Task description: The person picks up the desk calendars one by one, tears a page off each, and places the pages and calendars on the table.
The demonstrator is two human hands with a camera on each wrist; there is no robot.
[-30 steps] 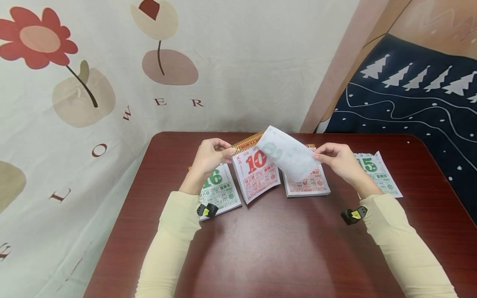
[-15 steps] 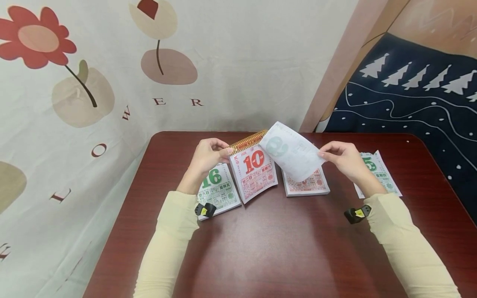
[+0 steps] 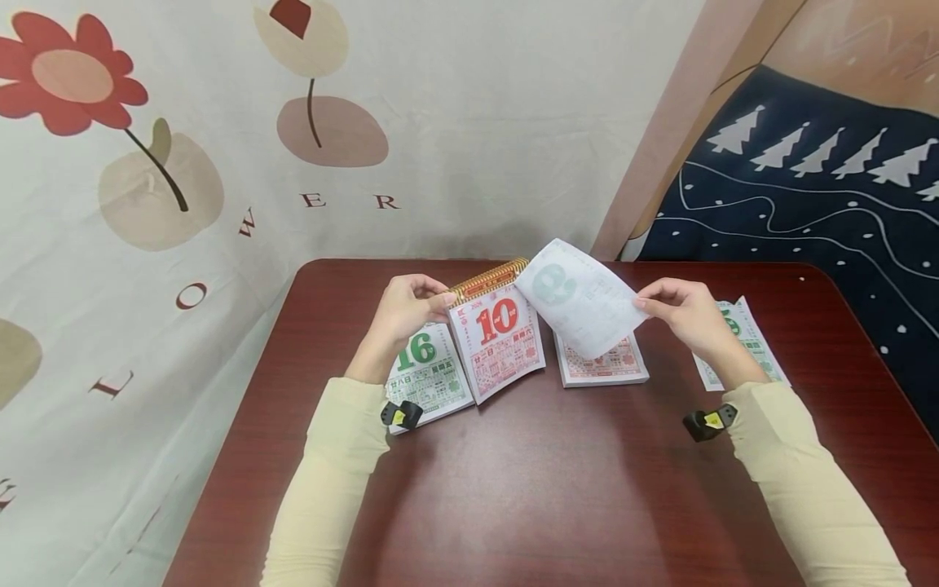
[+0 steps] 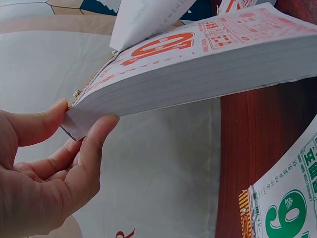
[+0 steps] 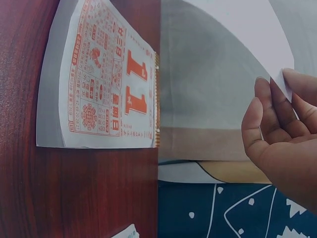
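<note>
My left hand (image 3: 407, 314) grips the bound top corner of a tear-off calendar (image 3: 506, 346), thumb above and fingers beneath. Its front page shows a red 10, and the thick pad (image 4: 198, 74) is lifted and tilted off the table. My right hand (image 3: 678, 314) pinches the corner of a thin page (image 3: 583, 306), whose pale back faces up with a green number showing through. That page's other end meets the right part of the gold binding (image 3: 487, 280); whether it is still attached there I cannot tell. In the right wrist view the page (image 5: 257, 34) is stretched taut.
A calendar with a green 16 (image 3: 433, 379) lies under the left forearm. Partly beneath the page is a calendar with a red 11 (image 5: 106, 79). A loose green-printed sheet (image 3: 759, 350) lies at the right. Curtains (image 3: 477, 122) hang behind the table (image 3: 543, 505).
My right hand has drawn the page rightward, uncovering more of the red 10 and the gold binding. The left hand and the calendar have shifted slightly left.
</note>
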